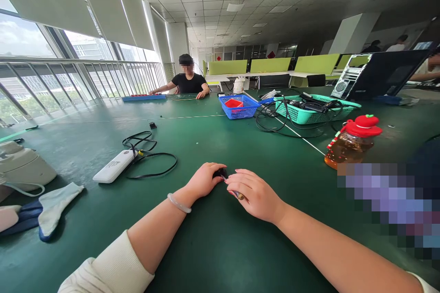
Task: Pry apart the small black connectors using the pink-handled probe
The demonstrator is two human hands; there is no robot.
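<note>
My left hand (205, 179), with a pale bangle (179, 203) at its wrist, is closed round a small dark object (220, 172) just above the green table (213, 247). Its kind is too small to make out. Between the fingers of my right hand (254, 194) is a thin pen-like tool (239, 196) with a brownish rounded end. The tool's other end points at the dark object, and I cannot tell whether they touch. My fingers hide most of both things.
To the left lie a white power strip (115, 166) with a black cable and a blue-and-white cloth item (57, 208). A red-lidded jar (354, 144) stands right. Further back are a blue basket (239, 112), a green basket (299, 116) with cables, and a seated person (190, 83).
</note>
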